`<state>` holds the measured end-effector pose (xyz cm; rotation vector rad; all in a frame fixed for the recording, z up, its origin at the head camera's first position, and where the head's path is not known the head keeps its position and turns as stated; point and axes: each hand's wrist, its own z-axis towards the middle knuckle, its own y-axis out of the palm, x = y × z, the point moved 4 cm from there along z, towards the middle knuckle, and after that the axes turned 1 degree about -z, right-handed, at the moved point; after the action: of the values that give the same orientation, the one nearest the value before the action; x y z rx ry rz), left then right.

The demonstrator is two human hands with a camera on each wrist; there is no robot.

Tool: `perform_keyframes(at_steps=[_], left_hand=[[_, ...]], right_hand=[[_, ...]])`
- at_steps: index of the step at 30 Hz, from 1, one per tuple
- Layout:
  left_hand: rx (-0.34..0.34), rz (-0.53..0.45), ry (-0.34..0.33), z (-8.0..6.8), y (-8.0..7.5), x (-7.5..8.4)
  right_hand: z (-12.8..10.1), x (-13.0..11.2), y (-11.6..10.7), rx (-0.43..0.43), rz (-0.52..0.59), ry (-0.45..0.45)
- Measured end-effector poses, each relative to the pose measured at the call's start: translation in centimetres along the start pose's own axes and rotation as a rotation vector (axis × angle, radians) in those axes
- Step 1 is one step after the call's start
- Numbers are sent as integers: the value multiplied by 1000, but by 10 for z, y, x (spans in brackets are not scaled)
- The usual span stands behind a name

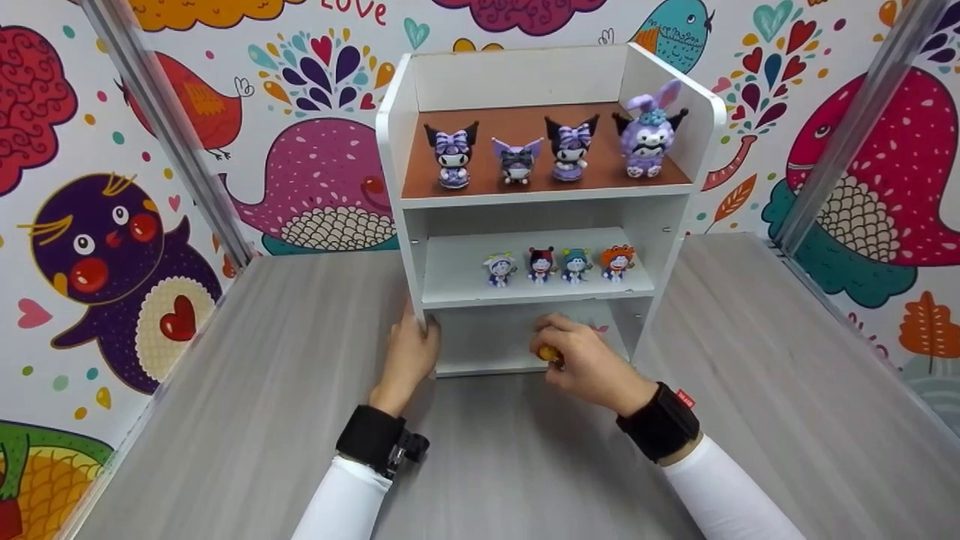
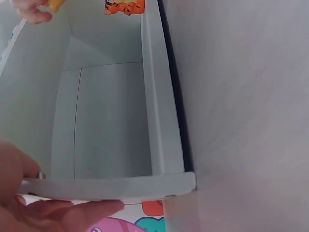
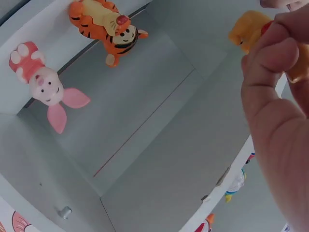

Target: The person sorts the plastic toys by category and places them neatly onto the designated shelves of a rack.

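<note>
My left hand (image 1: 407, 351) grips the left side panel of the white shelf unit (image 1: 686, 187), its thumb on the inner face and fingers outside, as the left wrist view shows. In front of the bottom compartment, my right hand (image 1: 589, 364) pinches a yellow bear figurine (image 3: 251, 30) with a bit of red on it; the fingers cover much of it. On the bottom shelf stand an orange striped tiger figurine (image 3: 108, 31) and a pink piglet figurine (image 3: 46, 84) with long ears. In the head view the right hand largely hides these two.
Several small figurines in coloured hats (image 1: 575, 265) line the middle shelf. Several purple and black figurines (image 1: 568, 150) stand on the brown top shelf. The unit rests on a grey wood-grain table (image 1: 315, 322), before a wall with cartoon animals (image 1: 330, 180) and metal posts.
</note>
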<state>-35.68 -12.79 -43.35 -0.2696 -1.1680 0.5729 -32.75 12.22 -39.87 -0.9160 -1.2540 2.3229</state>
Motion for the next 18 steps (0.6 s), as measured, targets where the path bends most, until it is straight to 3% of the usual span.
perform_keyframes(at_steps=[18], left_hand=[[27, 31, 32, 0, 0, 1]], right_hand=[[2, 1, 8, -52, 9, 95]])
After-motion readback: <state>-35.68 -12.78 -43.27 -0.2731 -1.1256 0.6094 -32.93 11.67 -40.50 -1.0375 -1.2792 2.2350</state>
